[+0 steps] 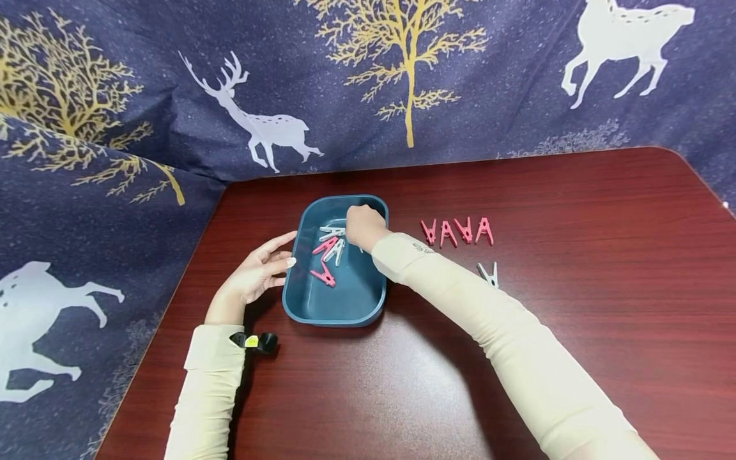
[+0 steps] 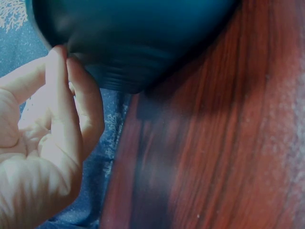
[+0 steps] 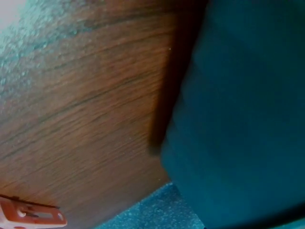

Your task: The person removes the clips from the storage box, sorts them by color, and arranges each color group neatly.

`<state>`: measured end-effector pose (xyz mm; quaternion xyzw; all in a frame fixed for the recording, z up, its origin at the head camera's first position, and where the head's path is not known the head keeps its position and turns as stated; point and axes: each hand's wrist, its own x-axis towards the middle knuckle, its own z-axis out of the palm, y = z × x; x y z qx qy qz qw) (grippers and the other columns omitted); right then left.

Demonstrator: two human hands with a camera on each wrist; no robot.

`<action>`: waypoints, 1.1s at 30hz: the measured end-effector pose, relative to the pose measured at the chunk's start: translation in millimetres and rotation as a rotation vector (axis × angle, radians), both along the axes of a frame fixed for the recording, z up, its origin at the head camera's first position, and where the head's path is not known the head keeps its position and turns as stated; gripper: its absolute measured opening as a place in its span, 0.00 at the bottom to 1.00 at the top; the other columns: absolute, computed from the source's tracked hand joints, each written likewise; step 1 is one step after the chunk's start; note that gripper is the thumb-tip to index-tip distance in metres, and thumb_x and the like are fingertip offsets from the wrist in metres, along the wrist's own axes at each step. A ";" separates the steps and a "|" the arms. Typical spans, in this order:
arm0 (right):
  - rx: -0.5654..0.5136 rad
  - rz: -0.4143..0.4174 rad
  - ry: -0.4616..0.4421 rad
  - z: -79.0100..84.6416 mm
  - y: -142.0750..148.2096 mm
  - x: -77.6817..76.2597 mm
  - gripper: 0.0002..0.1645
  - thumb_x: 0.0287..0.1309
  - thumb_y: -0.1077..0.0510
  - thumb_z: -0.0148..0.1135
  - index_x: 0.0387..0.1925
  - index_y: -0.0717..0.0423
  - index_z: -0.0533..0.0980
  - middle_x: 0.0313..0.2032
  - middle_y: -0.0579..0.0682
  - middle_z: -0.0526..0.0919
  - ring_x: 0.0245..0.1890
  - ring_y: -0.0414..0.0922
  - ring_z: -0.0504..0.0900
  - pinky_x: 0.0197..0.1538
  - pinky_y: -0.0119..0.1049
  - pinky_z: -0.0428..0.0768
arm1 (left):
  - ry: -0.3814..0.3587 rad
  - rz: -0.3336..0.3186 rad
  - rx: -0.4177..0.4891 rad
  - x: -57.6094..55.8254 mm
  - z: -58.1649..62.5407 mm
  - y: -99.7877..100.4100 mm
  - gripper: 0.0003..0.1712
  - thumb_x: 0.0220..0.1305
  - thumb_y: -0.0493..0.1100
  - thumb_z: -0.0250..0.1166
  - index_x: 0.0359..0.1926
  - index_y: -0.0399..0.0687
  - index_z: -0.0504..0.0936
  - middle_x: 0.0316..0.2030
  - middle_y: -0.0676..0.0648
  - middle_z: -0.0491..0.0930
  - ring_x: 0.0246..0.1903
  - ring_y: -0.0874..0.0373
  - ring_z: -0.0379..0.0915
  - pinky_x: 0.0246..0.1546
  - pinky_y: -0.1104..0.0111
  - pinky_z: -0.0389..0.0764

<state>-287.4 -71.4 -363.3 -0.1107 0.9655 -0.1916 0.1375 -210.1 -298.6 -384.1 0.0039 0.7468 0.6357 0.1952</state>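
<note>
A dark blue plastic bin (image 1: 345, 321) stands on the table, with several pink and white clothespins inside. Among them are a pink clothespin (image 1: 324, 276) near the left wall and a white clothespin (image 1: 335, 252) further in. My left hand (image 1: 255, 271) touches the bin's outer left wall with its fingertips, also visible in the left wrist view. Inside the far right part of the bin is my right hand (image 1: 366, 227), back upward. Its fingers are hidden, and a small pale piece shows just under it. The right wrist view has the bin's outer wall (image 3: 238, 119) but no fingers.
Right of the bin, several pink clothespins (image 1: 484, 230) stand in a row on the dark red table (image 1: 604, 255). A grey-white clothespin (image 1: 489, 275) lies nearer, beside the right sleeve (image 1: 460, 300). A blue cloth with deer (image 1: 276, 131) hangs behind the table.
</note>
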 end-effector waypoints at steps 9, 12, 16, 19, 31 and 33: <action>-0.017 0.005 -0.026 0.1 -0.1 1.2 0.14 0.60 0.60 0.59 0.47 0.59 0.77 0.31 0.53 0.78 0.27 0.45 0.79 0.25 0.32 0.75 | -0.011 0.010 0.002 1.6 -3.5 -1.4 0.36 0.67 0.36 0.57 0.72 0.54 0.56 0.44 0.53 0.77 0.37 0.64 0.79 0.38 0.70 0.82; -0.034 0.012 -0.028 1.7 1.2 2.6 0.14 0.59 0.60 0.60 0.47 0.60 0.77 0.33 0.53 0.79 0.27 0.45 0.78 0.26 0.33 0.76 | -0.014 0.011 0.001 1.9 -4.3 -1.5 0.36 0.67 0.36 0.57 0.72 0.55 0.56 0.43 0.53 0.77 0.37 0.64 0.80 0.38 0.70 0.82; -0.053 0.022 -0.040 4.0 2.7 3.9 0.17 0.57 0.60 0.63 0.48 0.60 0.76 0.37 0.54 0.80 0.29 0.46 0.79 0.30 0.35 0.79 | -0.010 0.005 -0.006 2.0 -4.9 -1.8 0.36 0.67 0.36 0.57 0.72 0.55 0.56 0.44 0.52 0.77 0.38 0.63 0.79 0.39 0.70 0.82; -0.063 0.029 -0.047 5.5 3.2 4.7 0.21 0.55 0.58 0.67 0.50 0.60 0.75 0.41 0.54 0.81 0.33 0.46 0.80 0.35 0.37 0.81 | -0.009 0.001 -0.001 1.9 -5.0 -2.2 0.36 0.67 0.37 0.58 0.72 0.56 0.56 0.45 0.51 0.77 0.39 0.63 0.80 0.40 0.69 0.82; -0.135 0.079 -0.089 12.2 7.1 1.2 0.12 0.51 0.57 0.71 0.33 0.60 0.79 0.31 0.53 0.81 0.31 0.47 0.81 0.35 0.36 0.80 | -0.002 -0.008 0.016 -1.6 -3.2 -2.9 0.35 0.68 0.37 0.57 0.72 0.55 0.56 0.45 0.51 0.77 0.39 0.63 0.80 0.40 0.69 0.82; -0.165 0.085 -0.095 14.3 9.0 -0.1 0.09 0.51 0.59 0.71 0.24 0.58 0.78 0.26 0.54 0.81 0.27 0.48 0.81 0.31 0.35 0.78 | -0.003 -0.006 0.032 -2.6 -2.0 -2.2 0.35 0.68 0.36 0.57 0.72 0.54 0.56 0.44 0.51 0.78 0.38 0.63 0.80 0.39 0.69 0.82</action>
